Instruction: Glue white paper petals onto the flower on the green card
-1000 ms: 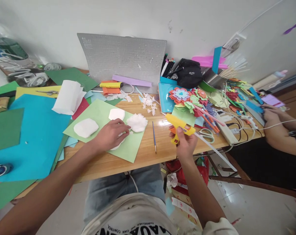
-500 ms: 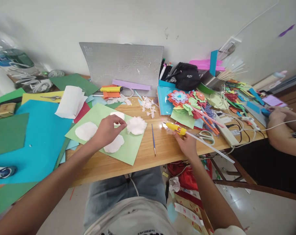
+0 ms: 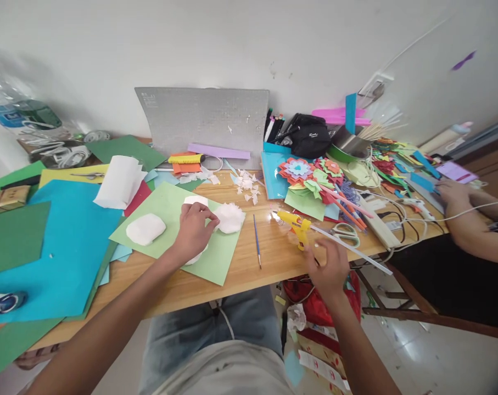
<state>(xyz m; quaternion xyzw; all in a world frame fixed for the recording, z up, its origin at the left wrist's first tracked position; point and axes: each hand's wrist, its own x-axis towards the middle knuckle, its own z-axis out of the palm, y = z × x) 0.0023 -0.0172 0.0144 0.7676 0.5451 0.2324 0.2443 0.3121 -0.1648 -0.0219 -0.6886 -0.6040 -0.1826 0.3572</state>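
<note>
My left hand is closed in a pinch at the left edge of a ruffled white paper flower, which lies on a light green sheet. Rounded white paper pieces lie on the same sheet: one to the left, another partly under my hand. On the table's right part rests a yellow glue gun with a long glue stick running out of its back. My right hand is just behind its handle, fingers apart and holding nothing. A blue paintbrush lies between my hands.
White paper scraps lie near a grey cutting mat leaning on the wall. Scissors, layered paper flowers and a power strip with cables are at right. Blue sheets cover the left. Another person's arm is far right.
My right hand has let go of the glue gun and drawn back toward me. The glue gun now rests on the table. My left hand has moved slightly right to the white flower's edge.
</note>
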